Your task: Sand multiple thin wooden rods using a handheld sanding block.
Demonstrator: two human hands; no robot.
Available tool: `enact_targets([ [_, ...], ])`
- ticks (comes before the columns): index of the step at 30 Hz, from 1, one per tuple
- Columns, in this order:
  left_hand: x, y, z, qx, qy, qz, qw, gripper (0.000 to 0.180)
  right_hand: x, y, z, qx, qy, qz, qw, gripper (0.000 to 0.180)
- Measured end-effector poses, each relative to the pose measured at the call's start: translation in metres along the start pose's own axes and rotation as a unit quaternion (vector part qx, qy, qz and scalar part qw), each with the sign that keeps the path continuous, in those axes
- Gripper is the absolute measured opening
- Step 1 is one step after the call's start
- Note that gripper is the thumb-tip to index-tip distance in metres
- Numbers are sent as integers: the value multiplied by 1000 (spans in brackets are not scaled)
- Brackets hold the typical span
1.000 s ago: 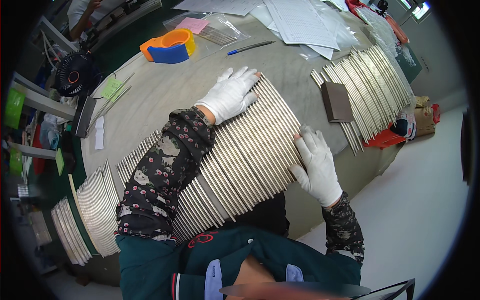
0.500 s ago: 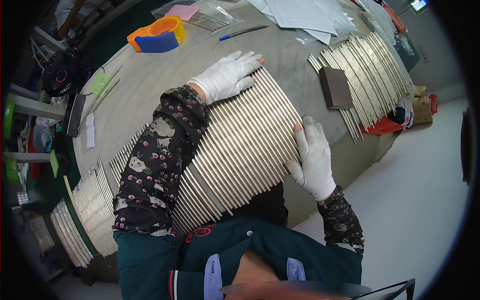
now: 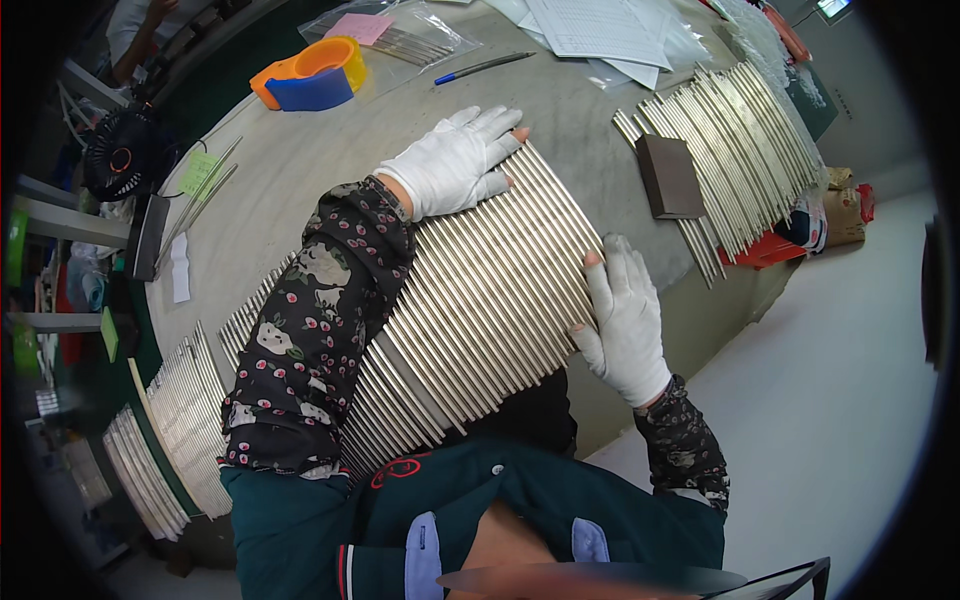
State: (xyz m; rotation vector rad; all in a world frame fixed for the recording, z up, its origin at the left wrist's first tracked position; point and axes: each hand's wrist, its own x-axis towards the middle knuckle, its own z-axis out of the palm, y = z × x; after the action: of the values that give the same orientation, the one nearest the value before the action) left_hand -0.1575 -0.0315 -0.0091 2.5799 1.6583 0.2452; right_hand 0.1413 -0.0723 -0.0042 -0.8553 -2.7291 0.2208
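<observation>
A wide row of thin silver metal rods (image 3: 490, 285) lies side by side across the table in front of me. My left hand (image 3: 455, 165), in a white glove with bare fingertips, rests flat over the rods' far ends, its fingers stretched out. At the right end of the row, my right hand (image 3: 628, 318) lies along the outermost rod, also gloved, thumb and fingers apart at its near end. Neither hand grips a rod. My left forearm, in a dark flowered sleeve (image 3: 325, 310), crosses over the row and hides part of it.
To the right, a brown block (image 3: 669, 177) lies against another batch of rods (image 3: 745, 155). Beyond my left hand are an orange and blue tape dispenser (image 3: 312, 75), a blue pen (image 3: 484, 68) and papers (image 3: 600, 35). A small fan (image 3: 118, 155) stands far left.
My left hand has shifted slightly along the rods' far ends, and its fingertips now curl a little over them. The right hand has barely moved.
</observation>
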Motion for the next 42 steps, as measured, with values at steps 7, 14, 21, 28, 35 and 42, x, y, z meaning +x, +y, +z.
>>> enact_targets([
  [7,1,0,1,12,15,11,1000,62,0,3,-1,-10,-1,-23,1000,75],
  [14,0,0,3,18,14,18,1000,64,1,1,-1,-10,-13,-19,1000,75],
  [21,-1,3,1,13,20,8,1000,60,-1,2,-5,-15,-2,-26,1000,73],
  [28,2,6,0,-4,69,-109,992,70,35,55,-27,-80,203,39,975,70],
  [35,13,35,2,49,16,-257,965,86,69,89,-6,-250,172,231,924,74],
  [42,22,41,1,48,71,-245,966,76,61,25,-16,-61,191,90,975,54],
])
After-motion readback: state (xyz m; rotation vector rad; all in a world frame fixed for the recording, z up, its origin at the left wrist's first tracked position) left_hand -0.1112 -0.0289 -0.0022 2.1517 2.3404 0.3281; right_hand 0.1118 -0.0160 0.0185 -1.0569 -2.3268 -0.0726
